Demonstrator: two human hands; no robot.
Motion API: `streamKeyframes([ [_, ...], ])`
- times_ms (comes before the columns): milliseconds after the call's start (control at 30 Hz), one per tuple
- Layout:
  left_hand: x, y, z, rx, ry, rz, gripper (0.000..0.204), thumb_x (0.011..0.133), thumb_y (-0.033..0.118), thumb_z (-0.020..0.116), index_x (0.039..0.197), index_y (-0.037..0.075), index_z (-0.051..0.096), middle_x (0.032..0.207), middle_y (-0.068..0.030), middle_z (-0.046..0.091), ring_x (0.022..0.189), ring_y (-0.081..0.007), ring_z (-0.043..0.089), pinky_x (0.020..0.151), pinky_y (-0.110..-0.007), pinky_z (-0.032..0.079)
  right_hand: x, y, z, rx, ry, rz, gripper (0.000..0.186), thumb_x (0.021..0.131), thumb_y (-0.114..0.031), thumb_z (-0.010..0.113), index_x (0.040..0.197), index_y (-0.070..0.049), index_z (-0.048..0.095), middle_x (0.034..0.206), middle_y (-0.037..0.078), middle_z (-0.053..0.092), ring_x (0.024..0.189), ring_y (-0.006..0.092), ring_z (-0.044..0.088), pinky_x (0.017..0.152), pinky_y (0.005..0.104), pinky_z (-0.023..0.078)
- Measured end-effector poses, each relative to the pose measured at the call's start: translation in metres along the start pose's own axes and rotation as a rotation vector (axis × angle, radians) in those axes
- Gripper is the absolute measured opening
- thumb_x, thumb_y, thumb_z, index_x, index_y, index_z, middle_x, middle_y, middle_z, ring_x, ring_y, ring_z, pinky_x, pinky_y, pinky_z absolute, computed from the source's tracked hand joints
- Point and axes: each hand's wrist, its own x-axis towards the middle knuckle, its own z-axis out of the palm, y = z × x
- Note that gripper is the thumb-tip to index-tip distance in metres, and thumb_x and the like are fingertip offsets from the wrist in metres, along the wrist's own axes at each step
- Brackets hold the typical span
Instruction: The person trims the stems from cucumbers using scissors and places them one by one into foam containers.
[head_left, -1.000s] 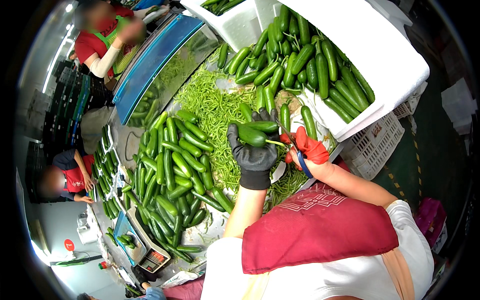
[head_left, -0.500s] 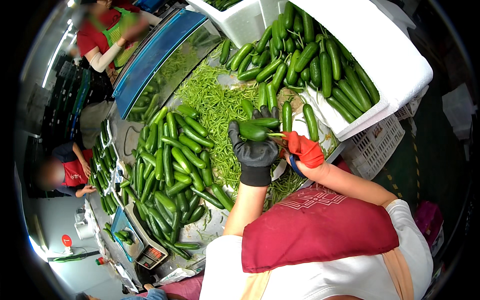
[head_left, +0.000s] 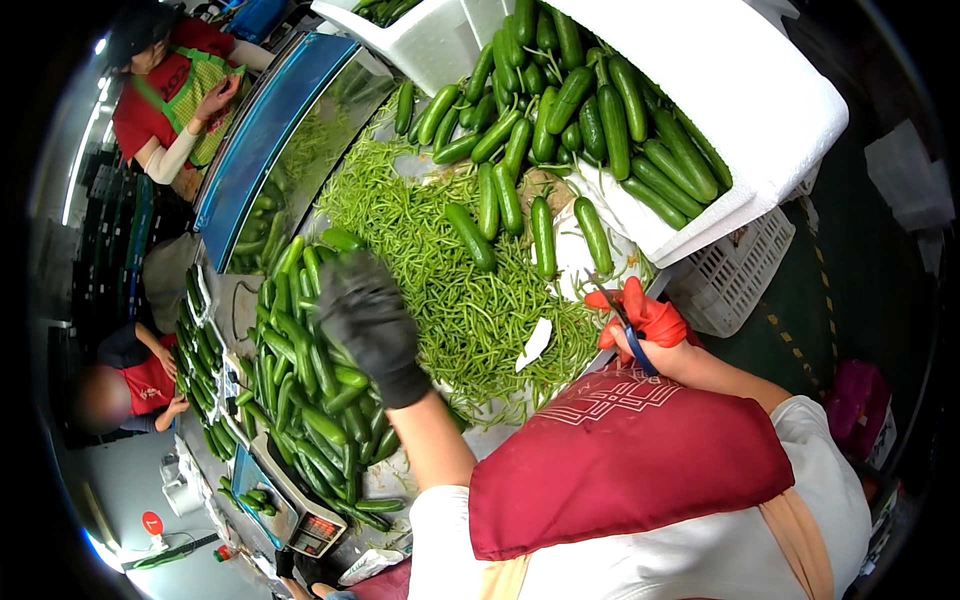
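Left hand, black glove, was over the far right side of the cucumber heap, left of centre. Motion blur hid the fingers: couldn't tell how far open they were, or whether they had a cucumber. Right hand, in red covering, was well apart at the right, fingers closed round the blue-handled scissors. Blades pointed far and left, no cucumber at them; couldn't tell how wide they were parted.

Loose stock: one cucumber lay tilted on the thin green pieces, two more just beyond the scissors. The rest of the far stock was in and in front of the white foam box, far right.

Risks, my read:
- Heap was loose and layered, cucumbers smooth. A hard drop or a knock from the left glove could have started a slide. Digital scale sat right by the heap's near left edge, so a roller could have bumped it.
- Bare blades near loose cucumbers: a low sweep of the right hand risked nicked skin. Left fingers would have been exposed if both hands met with blades parted.
- Thin pieces covered the middle of the table: poor footing, anything set there might have rolled.
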Motion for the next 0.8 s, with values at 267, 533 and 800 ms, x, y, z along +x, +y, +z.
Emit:
streamKeyframes([
  [267,-0.061,-0.169,0.094,1.955,-0.726,-0.133,0.086,0.078,0.052,0.065,0.146,0.010,0.032,0.132,-0.0335,0.044,0.114,-0.0456,0.049,0.092,-0.048,0.043,-0.007,-0.007,0.005,-0.009,0.058,0.013,0.044,0.093,-0.010,0.055,0.134,-0.004,0.040,0.082,0.002,0.062,0.060,0.0030,0.050,0.055,0.0201,0.044],
  [533,-0.049,-0.181,0.096,1.937,-0.754,-0.289,0.089,0.073,0.020,0.067,0.150,0.018,0.022,0.147,-0.0273,0.028,0.118,-0.0441,0.045,0.092,-0.054,0.042,-0.015,-0.011,-0.001,0.068,0.081,0.004,0.046,0.094,-0.011,0.054,0.137,-0.003,0.041,0.085,0.002,0.062,0.060,0.0032,0.049,0.056,0.0201,0.043],
  [800,-0.028,-0.094,0.058,1.171,-0.690,-0.095,0.092,0.072,0.016,0.067,0.147,0.001,0.016,0.141,-0.0222,0.039,0.129,-0.0326,0.044,0.105,-0.040,0.038,-0.003,0.009,-0.011,-0.017,-0.098,-0.126,0.073,0.094,-0.001,0.047,0.152,-0.031,0.014,0.133,0.018,0.050,0.078,0.0125,0.062,0.071,0.0256,0.053],
])
